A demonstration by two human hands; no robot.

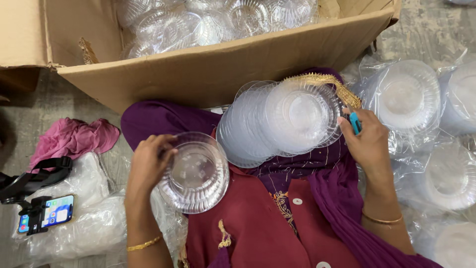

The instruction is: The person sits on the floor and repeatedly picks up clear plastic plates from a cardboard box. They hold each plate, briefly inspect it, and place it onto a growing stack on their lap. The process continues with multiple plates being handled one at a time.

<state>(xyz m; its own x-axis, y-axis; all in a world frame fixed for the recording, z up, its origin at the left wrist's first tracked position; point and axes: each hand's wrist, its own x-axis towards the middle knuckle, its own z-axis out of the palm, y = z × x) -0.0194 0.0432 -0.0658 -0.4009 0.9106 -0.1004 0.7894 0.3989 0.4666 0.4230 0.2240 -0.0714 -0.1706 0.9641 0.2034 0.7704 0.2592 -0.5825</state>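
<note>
Your left hand has its fingers curled round the rim of a small stack of clear plastic bowls, thumb on top — a proper grip, held just above your lap. Your right hand is closed round a little blue tool (can't tell what kind, only the blue bit shows) and its fingertips sit right at the edge of the long stack of clear bowls lying sideways across your purple scarf. Behind that there's the open cardboard box full of more bowls, bagged bowl stacks on your right, and a pink cloth plus a phone on a mount on your left.
</note>
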